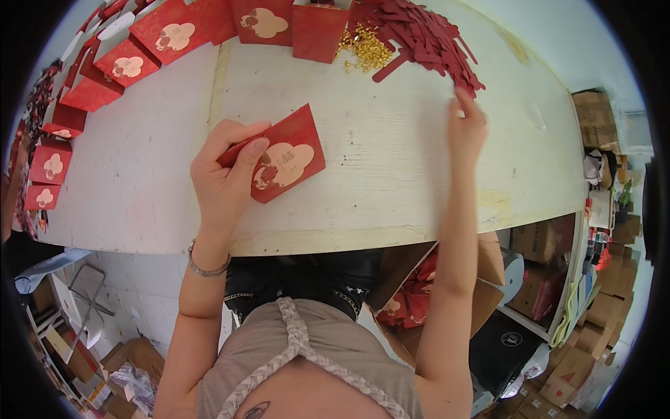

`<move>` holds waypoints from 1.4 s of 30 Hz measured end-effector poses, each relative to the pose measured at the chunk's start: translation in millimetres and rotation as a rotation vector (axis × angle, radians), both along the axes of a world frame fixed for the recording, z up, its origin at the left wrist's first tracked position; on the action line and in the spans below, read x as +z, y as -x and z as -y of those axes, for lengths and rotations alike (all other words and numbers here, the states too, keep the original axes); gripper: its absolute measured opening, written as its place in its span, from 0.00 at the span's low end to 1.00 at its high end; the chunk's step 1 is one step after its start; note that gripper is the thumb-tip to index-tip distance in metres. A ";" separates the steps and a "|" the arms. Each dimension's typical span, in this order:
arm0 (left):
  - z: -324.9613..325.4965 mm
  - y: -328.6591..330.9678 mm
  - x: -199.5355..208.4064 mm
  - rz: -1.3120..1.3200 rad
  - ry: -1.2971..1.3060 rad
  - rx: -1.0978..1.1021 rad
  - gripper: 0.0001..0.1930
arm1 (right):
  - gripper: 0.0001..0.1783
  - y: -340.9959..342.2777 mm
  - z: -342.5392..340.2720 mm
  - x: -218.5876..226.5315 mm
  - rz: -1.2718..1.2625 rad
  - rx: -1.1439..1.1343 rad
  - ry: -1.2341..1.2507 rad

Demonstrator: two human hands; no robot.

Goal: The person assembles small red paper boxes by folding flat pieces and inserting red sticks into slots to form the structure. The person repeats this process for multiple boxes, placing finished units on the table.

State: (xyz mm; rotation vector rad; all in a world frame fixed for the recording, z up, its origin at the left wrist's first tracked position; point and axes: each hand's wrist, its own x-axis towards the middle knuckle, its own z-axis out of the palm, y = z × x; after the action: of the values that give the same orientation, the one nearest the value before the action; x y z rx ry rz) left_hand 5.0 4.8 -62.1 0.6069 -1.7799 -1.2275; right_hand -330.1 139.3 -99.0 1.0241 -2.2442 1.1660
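My left hand [230,160] grips a red folded paper gift bag [293,157], thumb on the front and fingers behind. The bag is tilted over the table and bears a pale cloud-shaped panel with a dark floral figure. At the near end of a heap of dark red strips [426,38], my right hand [467,129] has its fingers bent together, slightly blurred. Whether a strip is between its fingertips is hidden. Small gold fasteners [366,49] lie piled left of the strips.
Several red bags [262,24] stand in a curve along the table's far and left edges. The pale table [391,167] has its near edge before my body. Below, an open carton [488,258] contains red bags. Stacked cardboard boxes [569,377] line the right side.
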 end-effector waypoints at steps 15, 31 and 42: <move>11.8 3.8 9.3 -0.035 -0.174 -0.032 0.06 | 0.07 32.0 -2.6 1.1 -0.248 -0.177 -0.110; 27.1 -1.4 4.1 0.011 -0.310 -0.137 0.08 | 0.12 -151.7 95.3 70.6 -0.426 0.974 0.058; 21.1 -6.1 1.4 -0.088 -0.170 -0.022 0.06 | 0.03 -59.9 111.8 -14.7 -0.172 0.487 -0.248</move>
State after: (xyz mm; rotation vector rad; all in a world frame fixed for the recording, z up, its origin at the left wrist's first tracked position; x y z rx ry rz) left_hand 11.1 -16.3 -60.7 0.6218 -1.6241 -1.4096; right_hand -270.2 27.5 -113.7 1.7720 -2.0975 0.9383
